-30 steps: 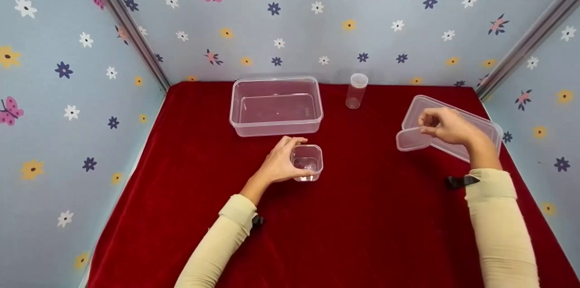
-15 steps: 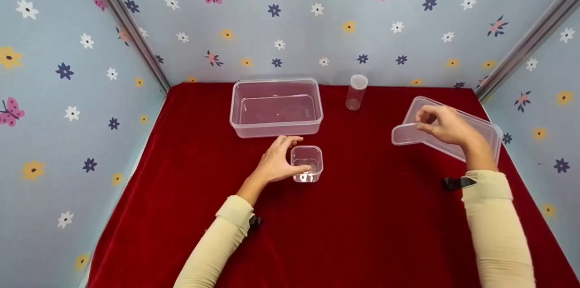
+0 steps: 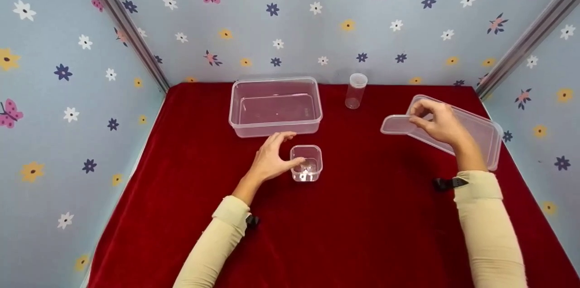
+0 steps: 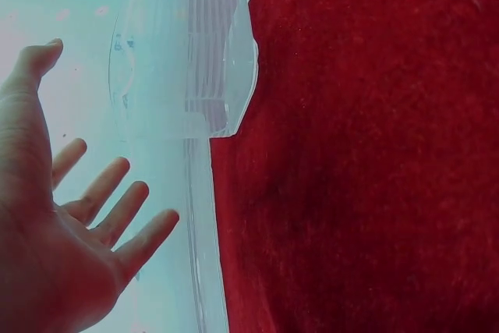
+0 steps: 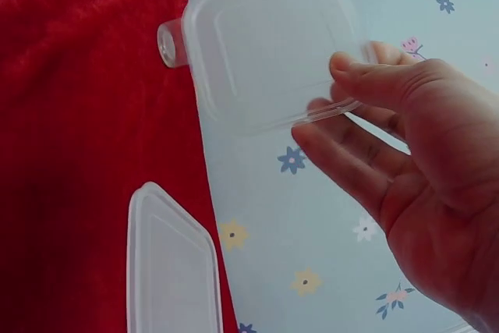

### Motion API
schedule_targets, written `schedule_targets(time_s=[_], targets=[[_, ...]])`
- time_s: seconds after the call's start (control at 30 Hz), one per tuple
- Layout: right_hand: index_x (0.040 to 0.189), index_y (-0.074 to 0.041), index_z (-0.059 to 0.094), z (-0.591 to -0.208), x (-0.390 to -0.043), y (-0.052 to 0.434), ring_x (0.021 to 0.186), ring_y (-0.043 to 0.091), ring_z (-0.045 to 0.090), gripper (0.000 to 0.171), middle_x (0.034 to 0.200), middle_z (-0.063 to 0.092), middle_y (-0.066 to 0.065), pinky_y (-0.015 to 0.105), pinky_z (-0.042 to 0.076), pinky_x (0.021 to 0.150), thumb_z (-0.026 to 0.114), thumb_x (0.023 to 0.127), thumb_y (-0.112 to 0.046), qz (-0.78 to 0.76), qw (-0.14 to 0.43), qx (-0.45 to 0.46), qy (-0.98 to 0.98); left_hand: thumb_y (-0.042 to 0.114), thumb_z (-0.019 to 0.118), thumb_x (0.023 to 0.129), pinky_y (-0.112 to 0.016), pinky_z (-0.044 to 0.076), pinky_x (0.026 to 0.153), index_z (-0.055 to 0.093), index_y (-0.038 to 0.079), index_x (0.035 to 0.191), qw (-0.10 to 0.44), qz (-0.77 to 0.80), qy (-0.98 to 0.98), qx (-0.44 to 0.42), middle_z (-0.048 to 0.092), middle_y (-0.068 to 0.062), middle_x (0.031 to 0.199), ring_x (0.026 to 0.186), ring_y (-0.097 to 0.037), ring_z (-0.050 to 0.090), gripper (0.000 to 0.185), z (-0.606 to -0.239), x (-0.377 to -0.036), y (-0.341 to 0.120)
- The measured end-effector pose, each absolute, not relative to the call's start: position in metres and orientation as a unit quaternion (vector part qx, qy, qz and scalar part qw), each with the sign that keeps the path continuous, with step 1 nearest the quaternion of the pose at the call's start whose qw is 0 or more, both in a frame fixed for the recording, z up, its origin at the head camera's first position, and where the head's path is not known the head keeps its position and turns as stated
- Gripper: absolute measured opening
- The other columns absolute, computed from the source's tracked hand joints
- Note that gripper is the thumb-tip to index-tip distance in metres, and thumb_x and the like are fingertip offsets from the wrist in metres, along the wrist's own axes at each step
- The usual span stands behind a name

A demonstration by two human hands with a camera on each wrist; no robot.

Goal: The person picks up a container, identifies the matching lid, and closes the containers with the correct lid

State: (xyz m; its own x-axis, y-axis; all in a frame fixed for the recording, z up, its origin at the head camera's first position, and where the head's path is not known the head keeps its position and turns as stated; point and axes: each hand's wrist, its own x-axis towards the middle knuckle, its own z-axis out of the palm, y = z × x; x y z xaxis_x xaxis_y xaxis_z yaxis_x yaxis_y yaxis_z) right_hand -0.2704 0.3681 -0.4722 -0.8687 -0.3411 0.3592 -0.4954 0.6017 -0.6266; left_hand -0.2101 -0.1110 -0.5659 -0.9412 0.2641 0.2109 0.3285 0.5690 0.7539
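your right hand (image 3: pixel 437 121) pinches a small clear lid (image 3: pixel 396 125) by its edge, thumb on top and fingers under it, and holds it above the red cloth on the desk (image 3: pixel 362 215), out at about 2 o'clock from the middle of the cloth. the right wrist view shows the same grip: the small lid (image 5: pixel 269 44) is held flat and clear of everything else. just beyond your hand, at 3 o'clock, the large lid (image 3: pixel 476 132) lies on the cloth.

your left hand (image 3: pixel 269 161) is apart, fingers straight and spread, beside the small square tub (image 3: pixel 307 162) near the centre; in the head view the thumb looks to be at the tub's near wall, but in the left wrist view the palm (image 4: pixel 47 271) stands off from the tub (image 4: pixel 187 60), so i cannot tell if it is touching. the tub stands upright and looks to hold nothing. behind it, at 12 o'clock, sits the large open tub (image 3: pixel 275 106), and a small round vial (image 3: pixel 355 91) stands at 1 o'clock.

as i judge it, you are bringing the small lid over to the small tub. the next move calls for carrying it leftward, squaring its corners with the rim, and steadying the tub with your left hand while you press the lid down.
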Motion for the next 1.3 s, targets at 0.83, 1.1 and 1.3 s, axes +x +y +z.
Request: schedule_targets(time_s=[0.83,1.1,1.3], targets=[[0.103,0.011,0.071,-0.481,-0.265,0.321,0.075,0.000,0.068,0.011,0.084,0.072,0.004,0.010,0.055,0.065,0.080,0.096,0.012,0.488,0.118,0.214,-0.838,0.014,0.086,0.098,-0.063,0.066,0.099,0.069,0.000,0.144,0.081,-0.537,-0.824,-0.160,0.072,-0.024,0.138,0.133,-0.044,0.067,0.051,-0.558,-0.216,-0.121],[0.103,0.012,0.070,-0.484,-0.265,0.307,0.070,0.001,0.068,0.012,0.079,0.073,0.017,0.011,0.054,0.064,0.080,0.095,0.013,0.492,0.120,0.226,-0.832,0.010,0.084,0.099,-0.058,0.069,0.095,0.069,-0.001,0.144,0.074,-0.554,-0.813,-0.166,0.070,-0.031,0.139,0.130,-0.047,0.071,0.048,-0.552,-0.216,-0.118],[0.103,0.013,0.071,-0.485,-0.264,0.296,0.070,0.004,0.072,0.013,0.083,0.074,0.017,0.013,0.059,0.065,0.080,0.095,0.013,0.513,0.111,0.231,-0.819,0.006,0.083,0.099,-0.049,0.071,0.091,0.070,0.000,0.143,0.068,-0.565,-0.805,-0.169,0.072,-0.031,0.138,0.127,-0.042,0.073,0.046,-0.548,-0.217,-0.113]])
